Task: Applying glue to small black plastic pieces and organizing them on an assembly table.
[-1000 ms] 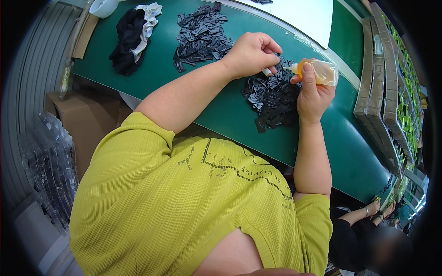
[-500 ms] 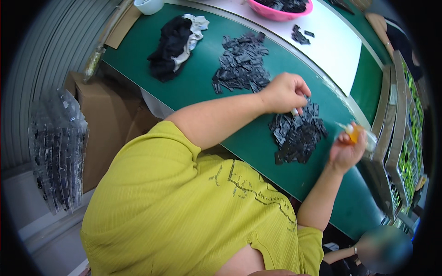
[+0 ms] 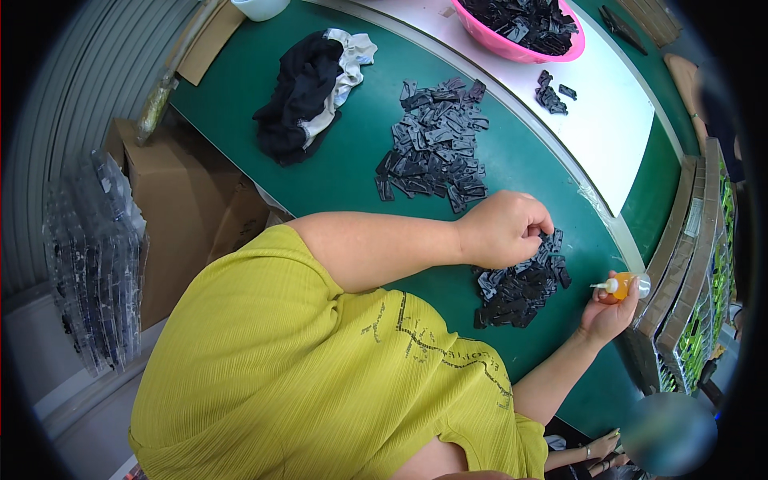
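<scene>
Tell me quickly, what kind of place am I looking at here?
Most likely a small-parts assembly workshop: a long green worktable strewn with heaps of small black plastic parts, a pink basin holding more, and stacked trays along the right edge.

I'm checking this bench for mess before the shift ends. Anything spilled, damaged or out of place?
Nothing looks spilled or broken. The only untidy item is a crumpled black and white cloth on the green table. The black parts under the left hand lie in a loose heap.
</scene>
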{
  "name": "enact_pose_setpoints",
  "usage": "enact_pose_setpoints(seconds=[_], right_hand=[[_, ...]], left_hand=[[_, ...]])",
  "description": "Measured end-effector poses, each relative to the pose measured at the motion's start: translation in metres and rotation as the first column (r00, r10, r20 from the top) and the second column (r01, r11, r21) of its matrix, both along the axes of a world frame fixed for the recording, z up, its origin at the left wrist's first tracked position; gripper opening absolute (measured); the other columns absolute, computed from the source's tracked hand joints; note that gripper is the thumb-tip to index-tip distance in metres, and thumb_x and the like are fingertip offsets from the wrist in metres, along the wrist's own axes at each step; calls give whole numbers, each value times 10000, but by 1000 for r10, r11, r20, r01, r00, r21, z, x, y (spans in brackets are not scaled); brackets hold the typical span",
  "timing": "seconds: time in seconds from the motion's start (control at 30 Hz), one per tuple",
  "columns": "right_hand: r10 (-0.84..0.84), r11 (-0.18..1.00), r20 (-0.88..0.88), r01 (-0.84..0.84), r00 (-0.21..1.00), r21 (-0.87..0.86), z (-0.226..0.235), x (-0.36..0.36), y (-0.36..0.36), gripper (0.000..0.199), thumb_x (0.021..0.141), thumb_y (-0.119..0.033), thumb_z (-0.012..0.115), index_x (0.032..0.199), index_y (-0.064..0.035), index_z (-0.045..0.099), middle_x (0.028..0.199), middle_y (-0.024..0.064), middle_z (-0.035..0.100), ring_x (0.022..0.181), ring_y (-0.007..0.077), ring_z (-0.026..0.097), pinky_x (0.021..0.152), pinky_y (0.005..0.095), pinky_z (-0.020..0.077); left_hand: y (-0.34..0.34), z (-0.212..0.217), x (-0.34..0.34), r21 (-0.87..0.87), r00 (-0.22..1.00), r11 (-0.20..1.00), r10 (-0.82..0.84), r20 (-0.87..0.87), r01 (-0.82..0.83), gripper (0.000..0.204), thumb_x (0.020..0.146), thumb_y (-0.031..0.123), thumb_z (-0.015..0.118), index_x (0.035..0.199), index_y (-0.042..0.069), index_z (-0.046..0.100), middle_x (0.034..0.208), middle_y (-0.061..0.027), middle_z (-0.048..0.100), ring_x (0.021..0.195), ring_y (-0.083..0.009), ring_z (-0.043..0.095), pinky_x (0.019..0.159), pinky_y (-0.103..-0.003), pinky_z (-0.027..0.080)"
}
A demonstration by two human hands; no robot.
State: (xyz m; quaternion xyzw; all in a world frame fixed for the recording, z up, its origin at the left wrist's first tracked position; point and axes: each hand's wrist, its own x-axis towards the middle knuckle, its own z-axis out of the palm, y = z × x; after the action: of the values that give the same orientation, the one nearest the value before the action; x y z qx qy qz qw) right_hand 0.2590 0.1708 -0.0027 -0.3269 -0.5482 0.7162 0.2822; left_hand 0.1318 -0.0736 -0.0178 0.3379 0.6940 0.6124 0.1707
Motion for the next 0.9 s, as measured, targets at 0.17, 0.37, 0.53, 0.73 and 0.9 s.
enact_pose_setpoints(seconds=[0.17,0.37,0.53,0.73,0.9], right_hand=[[22,992,151,-40,988,120,6,-3,-5,285,931,-275,545,1047,-15,540,783,77,591,633,125,567,527,206,425],[225,777,647,-535,728,333,52,0,-5,313,811,-147,704,1056,-18,558,911,58,594,750,155,605,597,284,456],[-373,-75,807,-882,458,465,104,1,0,269,725,-95,697,976,-48,613,965,151,595,883,348,590,757,418,471],[-656,-372,668,-920,353,121,75,-5,9,110,823,-136,551,827,-109,657,928,73,587,917,249,578,752,392,437],[-658,-474,637,-878,402,65,59,-6,4,135,825,-157,550,869,-139,676,924,29,582,949,207,537,839,421,381]], left_hand=[[0,0,-2,-29,998,999,39,-41,-41,166,749,32,612,902,-20,647,752,-94,623,630,-160,614,593,-290,495],[8,2,-17,-203,990,969,140,-33,-144,197,767,70,609,936,-25,645,816,-153,655,741,-267,646,699,-358,518],[12,10,-22,-336,969,930,68,-239,-148,220,759,141,629,915,-11,663,877,-186,655,842,-334,631,793,-415,503],[-24,43,-95,-517,835,671,311,-455,-532,266,702,245,655,872,44,693,901,-183,669,854,-334,645,784,-433,513],[-39,39,-155,-713,866,493,249,-433,-498,410,675,283,718,988,21,685,1049,-171,662,999,-317,629,865,-412,500]])
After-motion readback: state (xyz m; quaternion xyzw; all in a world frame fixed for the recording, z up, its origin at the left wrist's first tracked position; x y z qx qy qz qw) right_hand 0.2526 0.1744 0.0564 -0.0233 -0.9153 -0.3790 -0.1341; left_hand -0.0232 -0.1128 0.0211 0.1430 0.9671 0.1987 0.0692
